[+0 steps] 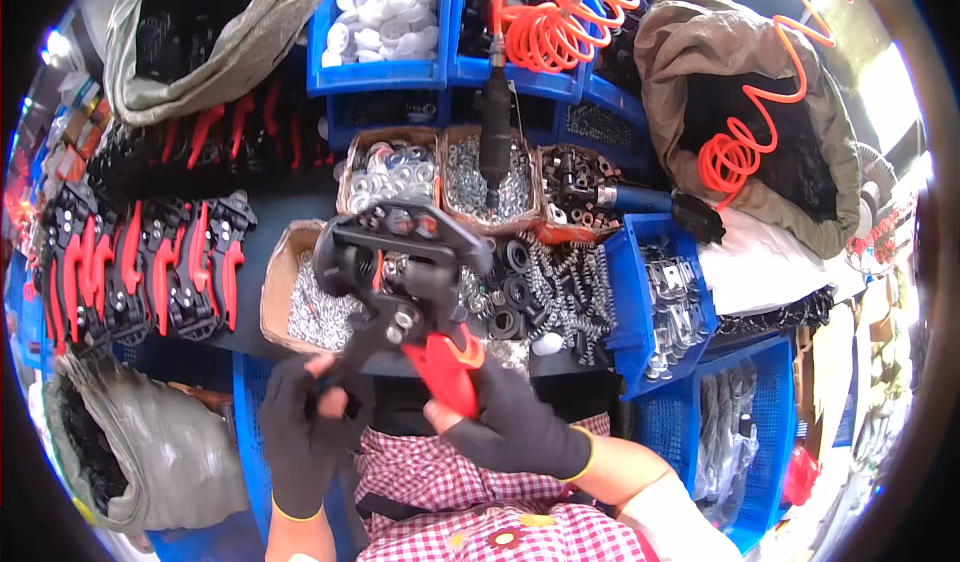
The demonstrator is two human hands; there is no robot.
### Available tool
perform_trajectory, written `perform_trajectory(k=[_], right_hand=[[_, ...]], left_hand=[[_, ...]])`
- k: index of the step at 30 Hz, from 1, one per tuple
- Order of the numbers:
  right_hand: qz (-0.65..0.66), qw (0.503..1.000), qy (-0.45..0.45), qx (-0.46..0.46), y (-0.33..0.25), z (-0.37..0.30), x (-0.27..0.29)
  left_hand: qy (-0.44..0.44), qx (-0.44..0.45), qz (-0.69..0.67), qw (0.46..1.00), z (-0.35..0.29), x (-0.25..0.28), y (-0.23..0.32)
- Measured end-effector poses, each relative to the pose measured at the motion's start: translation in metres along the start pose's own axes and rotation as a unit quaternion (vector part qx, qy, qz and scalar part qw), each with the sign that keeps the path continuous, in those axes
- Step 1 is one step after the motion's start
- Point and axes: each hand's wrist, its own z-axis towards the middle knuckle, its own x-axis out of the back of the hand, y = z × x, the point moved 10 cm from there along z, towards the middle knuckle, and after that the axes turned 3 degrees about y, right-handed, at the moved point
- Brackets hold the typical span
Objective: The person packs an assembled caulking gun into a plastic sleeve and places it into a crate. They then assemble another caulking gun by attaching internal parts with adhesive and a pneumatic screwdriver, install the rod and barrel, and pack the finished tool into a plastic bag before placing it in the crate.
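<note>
Raised over the bench in front of me is a black hand tool with a red lever (445, 372), its wide black frame at the top. My left hand (305, 432), in a black glove with bare fingertips, is closed around the tool's black lower arm. My right hand (525, 427), gloved the same way, grips the red lever from the right with the thumb along it. Behind the tool, a cardboard box of small metal pins (320, 307) and a pile of springs (575, 287) are partly covered. Black rings (515, 297) lie beside the springs.
Similar black-and-red tools (145, 272) stand in a row at left. A dark air screwdriver (495, 132) hangs from an orange coiled hose (550, 37). A blue-bodied power tool (640, 199) lies at right, near a blue bin of metal clips (665, 312). Blue bins hold white plastic parts (390, 12).
</note>
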Motion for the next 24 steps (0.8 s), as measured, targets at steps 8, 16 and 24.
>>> perform_trajectory(k=[8,16,24], right_hand=[[-0.030,0.963,-0.230,0.137,-0.015,0.002,0.006],[-0.713,0.688,-0.080,0.110,0.119,0.053,0.133],[-0.622,0.775,-0.110,0.022,0.123,0.068,0.144]], left_hand=[[0.093,0.114,-0.438,0.887,-0.023,-0.048,-0.027],[-0.068,0.182,-0.360,0.912,-0.045,-0.087,-0.018],[-0.057,0.259,-0.478,0.837,-0.046,-0.143,-0.059]])
